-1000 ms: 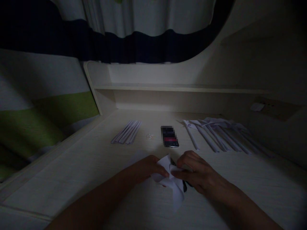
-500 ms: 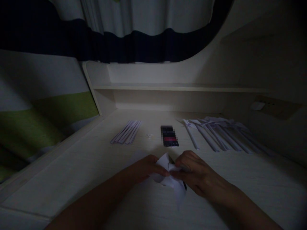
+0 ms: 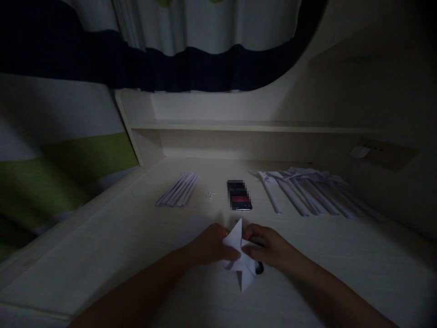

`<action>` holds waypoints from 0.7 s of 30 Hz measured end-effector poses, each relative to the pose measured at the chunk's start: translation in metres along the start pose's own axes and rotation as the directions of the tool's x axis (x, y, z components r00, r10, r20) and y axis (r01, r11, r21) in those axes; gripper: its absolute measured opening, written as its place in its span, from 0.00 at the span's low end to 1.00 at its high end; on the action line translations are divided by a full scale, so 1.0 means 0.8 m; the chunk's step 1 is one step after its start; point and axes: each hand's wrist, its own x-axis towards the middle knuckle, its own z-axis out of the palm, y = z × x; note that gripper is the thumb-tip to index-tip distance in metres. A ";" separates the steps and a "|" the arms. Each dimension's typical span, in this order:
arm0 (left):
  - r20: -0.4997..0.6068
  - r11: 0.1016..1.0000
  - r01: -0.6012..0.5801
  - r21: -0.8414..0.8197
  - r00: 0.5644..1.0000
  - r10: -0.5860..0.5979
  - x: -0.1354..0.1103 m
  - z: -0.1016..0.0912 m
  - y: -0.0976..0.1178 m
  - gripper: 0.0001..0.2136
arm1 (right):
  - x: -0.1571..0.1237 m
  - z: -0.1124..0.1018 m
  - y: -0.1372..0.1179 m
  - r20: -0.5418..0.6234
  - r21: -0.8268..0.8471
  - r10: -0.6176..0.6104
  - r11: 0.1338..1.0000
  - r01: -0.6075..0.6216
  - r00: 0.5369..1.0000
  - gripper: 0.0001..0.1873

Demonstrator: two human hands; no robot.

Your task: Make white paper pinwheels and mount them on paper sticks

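Note:
A white paper pinwheel (image 3: 241,262) with pointed folded blades is held between both hands above the desk. On its left side, my left hand (image 3: 216,246) pinches the paper, with the thumb lying across the front near the centre. My right hand (image 3: 266,246) grips the right side, thumb on the front and the other fingers partly hidden behind. A dark curved object (image 3: 260,268) shows under the right hand; most of it is covered, so its kind is unclear. Pale paper (image 3: 194,226) lies flat on the desk beside my left hand.
Several rolled paper sticks (image 3: 179,189) lie at the back left, near a little heap of small white pieces (image 3: 211,195). A phone (image 3: 239,195) lies behind the hands. Several pinwheels on paper sticks (image 3: 303,191) rest at the right. A shelf (image 3: 239,125) spans the back.
The pinwheel has turned in my hands, and its blades now face me more squarely. My left thumb lies lower on it, and the right fingers are drawn closer around its edge.

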 end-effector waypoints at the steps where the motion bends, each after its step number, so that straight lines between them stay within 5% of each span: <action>1: 0.005 1.000 -0.006 0.018 1.000 0.005 -0.001 0.000 0.001 0.07 | 0.000 0.002 0.003 0.057 0.041 0.038 0.998 -0.040 0.998 0.03; 5: 0.003 0.998 -0.017 0.066 1.000 0.017 -0.002 0.001 0.004 0.06 | -0.001 0.009 0.007 0.189 0.079 0.137 0.985 -0.154 0.972 0.05; 10: -0.041 0.997 0.021 0.069 0.999 -0.018 0.001 0.001 0.001 0.07 | -0.001 0.011 0.008 0.139 0.171 0.153 0.969 -0.176 0.978 0.02; 14: -0.146 0.982 -0.010 -0.186 0.989 -0.018 0.006 -0.002 -0.001 0.13 | 0.002 0.010 0.012 0.037 0.372 0.128 0.919 -0.133 0.991 0.06; 18: -0.277 0.806 -0.197 -0.558 0.960 0.044 0.011 0.001 0.004 0.19 | 0.004 0.009 0.007 -0.098 0.554 0.152 0.829 -0.073 0.984 0.10; 21: -0.228 0.707 -0.255 -0.660 0.964 0.135 0.011 0.012 0.007 0.19 | 0.003 0.011 -0.002 -0.223 0.590 0.191 0.807 -0.023 0.956 0.11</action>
